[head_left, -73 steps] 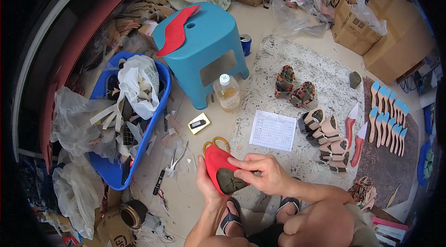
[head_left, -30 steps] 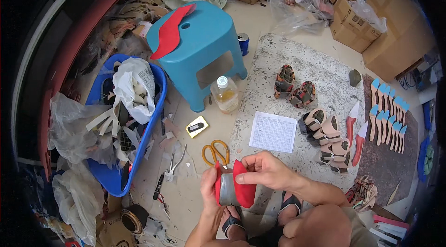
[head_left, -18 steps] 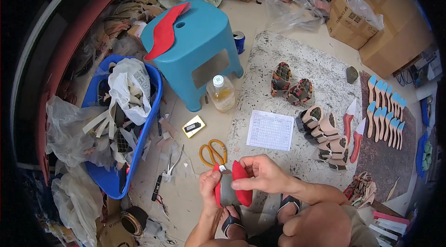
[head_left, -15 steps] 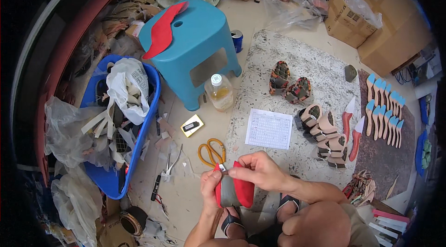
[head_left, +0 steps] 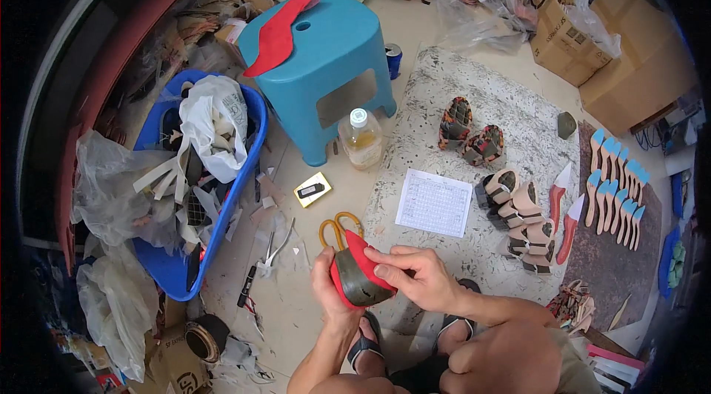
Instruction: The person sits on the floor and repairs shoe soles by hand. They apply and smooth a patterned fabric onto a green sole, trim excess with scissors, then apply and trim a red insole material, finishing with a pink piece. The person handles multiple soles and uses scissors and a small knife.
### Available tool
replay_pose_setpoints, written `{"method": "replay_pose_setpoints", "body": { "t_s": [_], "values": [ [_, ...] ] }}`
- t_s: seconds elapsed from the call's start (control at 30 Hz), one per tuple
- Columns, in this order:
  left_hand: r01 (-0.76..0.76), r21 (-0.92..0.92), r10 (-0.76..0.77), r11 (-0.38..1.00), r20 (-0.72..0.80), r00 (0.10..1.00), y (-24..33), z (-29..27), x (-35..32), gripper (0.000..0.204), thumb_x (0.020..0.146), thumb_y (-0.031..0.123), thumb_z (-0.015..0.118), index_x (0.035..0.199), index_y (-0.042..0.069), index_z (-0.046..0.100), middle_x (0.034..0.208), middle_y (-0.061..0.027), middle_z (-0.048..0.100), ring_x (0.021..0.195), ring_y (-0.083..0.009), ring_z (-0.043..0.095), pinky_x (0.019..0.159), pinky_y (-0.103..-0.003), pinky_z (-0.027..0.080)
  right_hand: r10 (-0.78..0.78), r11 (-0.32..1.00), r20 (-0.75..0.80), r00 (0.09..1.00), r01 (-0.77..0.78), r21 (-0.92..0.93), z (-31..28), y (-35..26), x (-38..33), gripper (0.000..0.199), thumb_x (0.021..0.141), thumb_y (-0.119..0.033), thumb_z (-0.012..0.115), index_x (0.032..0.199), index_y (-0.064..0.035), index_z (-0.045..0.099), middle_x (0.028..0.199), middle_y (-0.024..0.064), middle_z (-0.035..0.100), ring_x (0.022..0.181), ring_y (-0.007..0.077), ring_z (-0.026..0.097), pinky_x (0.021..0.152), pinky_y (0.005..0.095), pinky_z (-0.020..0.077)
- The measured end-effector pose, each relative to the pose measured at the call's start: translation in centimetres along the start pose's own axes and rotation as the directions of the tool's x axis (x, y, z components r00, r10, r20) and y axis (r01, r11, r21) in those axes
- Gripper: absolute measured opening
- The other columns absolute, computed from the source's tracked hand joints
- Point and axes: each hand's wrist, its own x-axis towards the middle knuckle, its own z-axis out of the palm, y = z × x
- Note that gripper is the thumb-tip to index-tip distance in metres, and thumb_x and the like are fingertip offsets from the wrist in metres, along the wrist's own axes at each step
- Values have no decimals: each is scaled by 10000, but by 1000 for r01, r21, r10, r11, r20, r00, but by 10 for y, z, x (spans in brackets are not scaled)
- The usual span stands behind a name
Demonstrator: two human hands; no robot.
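Half the scissors (head_left: 335, 227) behind red insole (head_left: 357, 275)

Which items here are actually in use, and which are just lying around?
In use:
left hand
right hand
red sole piece, held by both

Lying about:
scissors
bottle
stool
paper sheet
blue basket
finished sandals

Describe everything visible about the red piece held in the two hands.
The red piece is a thin, flexible sheet, red on one face and dark grey-brown on the other, curled so that the dark face shows inside a red edge. It is off the floor, just below the orange-handled scissors. The left hand cups it from the left and beneath; the right hand pinches its upper right edge with fingers and thumb.
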Motion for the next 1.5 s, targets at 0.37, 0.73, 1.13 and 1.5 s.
{"method": "replay_pose_setpoints", "body": {
  "t_s": [0.37,0.73,1.13,1.5],
  "values": [
    [212,-52,-213,976,0,977,5,11,-5,348,900,402,502,955,75,609,873,-94,670,761,-235,653,718,-374,534,-40,997,35,999,43,-71,-5,0,1,336,907,-167,670,1204,-11,653,695,126,539,584,179,519,550,316,414],
    [193,-393,-203,899,15,979,12,-1,3,469,902,453,420,1105,78,615,1088,-104,663,1007,-270,628,889,-430,503,-291,933,-122,949,253,-256,23,23,6,339,928,-213,622,1234,-74,660,1246,158,572,1200,340,482,1015,445,364],
    [105,-417,-100,903,33,994,14,-12,5,448,891,462,473,1121,108,622,1118,-80,660,1050,-263,612,931,-435,482,-309,919,10,951,302,-254,34,18,7,450,966,-245,539,1374,-57,523,1473,111,461,1448,383,255,1135,632,68],
    [42,-247,-5,968,147,989,-12,-20,2,410,941,421,467,1133,89,612,1098,-105,653,1001,-244,621,913,-384,498,-501,756,119,857,500,-421,28,-2,8,662,931,-548,481,1318,-13,537,1379,147,532,1354,383,419,1139,627,136]
  ]
}}
